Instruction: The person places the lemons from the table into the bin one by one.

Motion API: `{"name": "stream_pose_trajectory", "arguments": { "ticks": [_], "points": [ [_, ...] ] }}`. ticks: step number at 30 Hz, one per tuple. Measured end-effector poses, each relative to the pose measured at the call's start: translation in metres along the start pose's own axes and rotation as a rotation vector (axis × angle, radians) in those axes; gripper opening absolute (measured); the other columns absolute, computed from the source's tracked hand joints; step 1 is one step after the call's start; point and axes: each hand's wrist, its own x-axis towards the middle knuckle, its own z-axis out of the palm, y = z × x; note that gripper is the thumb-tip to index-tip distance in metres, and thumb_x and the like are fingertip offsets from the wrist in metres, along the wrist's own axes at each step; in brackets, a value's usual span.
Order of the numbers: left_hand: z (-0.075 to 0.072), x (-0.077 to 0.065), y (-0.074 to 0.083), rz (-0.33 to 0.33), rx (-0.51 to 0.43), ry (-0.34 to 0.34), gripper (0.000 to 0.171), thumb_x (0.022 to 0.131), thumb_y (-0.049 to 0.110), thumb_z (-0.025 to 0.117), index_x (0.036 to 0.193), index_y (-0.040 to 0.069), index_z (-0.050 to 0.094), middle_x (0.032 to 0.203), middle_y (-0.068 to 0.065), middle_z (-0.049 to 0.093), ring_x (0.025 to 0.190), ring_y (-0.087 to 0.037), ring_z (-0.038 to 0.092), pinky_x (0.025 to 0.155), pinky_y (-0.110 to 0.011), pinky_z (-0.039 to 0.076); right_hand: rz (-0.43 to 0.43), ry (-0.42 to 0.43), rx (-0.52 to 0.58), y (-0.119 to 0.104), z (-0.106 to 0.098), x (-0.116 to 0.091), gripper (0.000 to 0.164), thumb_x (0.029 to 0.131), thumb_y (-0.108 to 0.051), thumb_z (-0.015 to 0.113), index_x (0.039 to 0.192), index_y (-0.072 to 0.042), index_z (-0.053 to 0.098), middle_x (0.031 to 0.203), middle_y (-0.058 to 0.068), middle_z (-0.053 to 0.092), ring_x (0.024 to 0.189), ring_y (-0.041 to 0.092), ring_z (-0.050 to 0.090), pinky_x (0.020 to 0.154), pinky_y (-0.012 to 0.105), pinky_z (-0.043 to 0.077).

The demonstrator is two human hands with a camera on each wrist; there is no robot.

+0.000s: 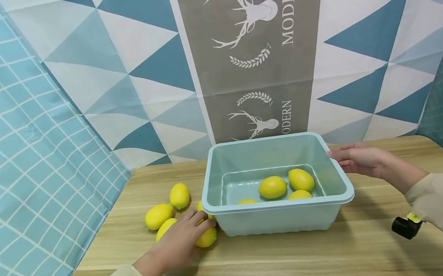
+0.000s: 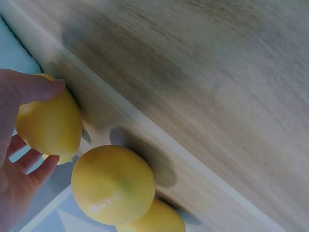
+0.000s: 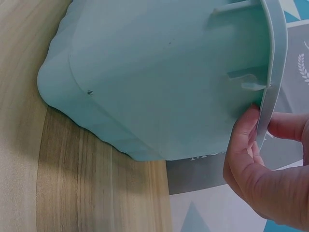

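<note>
My left hand (image 1: 178,240) curls its thumb and fingers around a lemon (image 2: 53,123) beside the left wall of a light blue-green plastic bin (image 1: 276,219). Two more lemons show near that hand in the left wrist view, the closer lemon (image 2: 113,184) partly covering the other. At the right side, my right hand (image 1: 358,160) pinches the bin's rim (image 3: 274,63), thumb on one face and fingers under the other. Inside the bin lie several lemons, among them a whole lemon (image 1: 273,187) in the middle; the front wall partly hides others.
Left of the bin, a lemon (image 1: 179,195) and another lemon (image 1: 159,216) rest on the wood-grain table (image 1: 275,268). A patterned cloth (image 1: 143,73) hangs close behind the bin, and a blue checked cloth (image 1: 13,154) borders the table's left side.
</note>
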Motion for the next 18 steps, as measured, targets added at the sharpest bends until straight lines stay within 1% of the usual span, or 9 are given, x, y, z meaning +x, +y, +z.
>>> {"name": "stream_pose_trajectory", "arguments": {
  "ticks": [4,7,9,12,15,18],
  "points": [
    [-0.0020,-0.0003,0.0007,-0.011,-0.028,-0.016,0.062,0.067,0.010,0.078,0.124,0.018,0.055,0.118,0.000,0.055,0.107,-0.020,0.050,0.093,-0.039,0.050,-0.006,-0.005,0.009,-0.0007,0.0009,-0.0005,0.047,0.101,-0.026,0.046,0.132,0.008,0.037,0.089,-0.013,0.064,0.080,0.002,0.061,0.081,0.017,0.054],
    [-0.0043,-0.0002,0.0020,-0.027,-0.061,-0.033,0.059,0.071,0.016,0.078,0.125,0.017,0.056,0.117,0.001,0.055,0.107,-0.020,0.050,0.094,-0.039,0.050,-0.008,-0.004,0.022,-0.0005,0.0006,-0.0013,0.044,0.101,-0.025,0.046,0.131,0.006,0.039,0.089,-0.012,0.064,0.080,0.002,0.061,0.081,0.017,0.055],
    [-0.0053,-0.0004,0.0030,-0.050,-0.087,-0.051,0.057,0.074,0.021,0.077,0.127,0.017,0.056,0.118,0.000,0.056,0.109,-0.020,0.051,0.095,-0.039,0.050,-0.010,-0.003,0.027,0.0000,0.0004,-0.0017,0.043,0.101,-0.025,0.047,0.131,0.005,0.040,0.089,-0.012,0.064,0.080,0.002,0.061,0.081,0.017,0.055],
    [-0.0053,-0.0006,0.0050,-0.093,-0.121,-0.093,0.060,0.076,0.029,0.077,0.130,0.015,0.054,0.121,-0.003,0.055,0.110,-0.020,0.052,0.095,-0.040,0.050,-0.010,-0.002,0.022,0.0010,0.0002,-0.0024,0.046,0.101,-0.026,0.047,0.132,0.006,0.039,0.089,-0.012,0.064,0.079,0.002,0.060,0.080,0.017,0.054],
    [-0.0039,-0.0021,0.0073,-0.125,-0.141,-0.123,0.064,0.077,0.032,0.076,0.133,0.015,0.051,0.125,-0.005,0.055,0.111,-0.021,0.053,0.094,-0.041,0.051,-0.014,-0.014,0.015,0.0009,0.0006,-0.0024,0.051,0.101,-0.026,0.046,0.136,0.010,0.035,0.089,-0.013,0.064,0.080,0.002,0.060,0.081,0.017,0.054],
    [-0.0032,-0.0034,0.0097,-0.135,-0.145,-0.111,0.065,0.076,0.031,0.077,0.133,0.015,0.050,0.126,-0.007,0.055,0.111,-0.022,0.053,0.094,-0.042,0.051,-0.022,-0.023,0.020,-0.0007,0.0010,-0.0024,0.054,0.102,-0.026,0.044,0.139,0.011,0.030,0.091,-0.013,0.065,0.081,0.001,0.062,0.082,0.017,0.054]
  ]
}}
